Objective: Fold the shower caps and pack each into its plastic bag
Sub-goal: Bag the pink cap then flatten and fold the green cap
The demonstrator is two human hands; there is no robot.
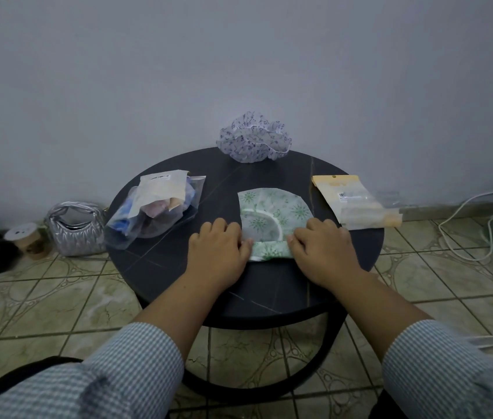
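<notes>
A white shower cap printed with green starbursts (272, 216) is seen flattened at the centre of a round, dark, marble-veined table (160, 264), its near edge turned up into a narrow fold. That fold is pinched at its left end by the left hand (219, 252) and at its right end by the right hand (321, 252), fingers curled onto the fabric. At twelve o'clock on the table, against the wall, a crumpled white shower cap with purple print (253, 137) is left unfolded. At two o'clock a clear plastic bag with a yellow card header (357, 202) lies flat; at ten o'clock, clear plastic bags stuffed with folded caps (154, 211) are piled. A silver quilted handbag (74, 229) is seen on the tiled floor at nine o'clock.
</notes>
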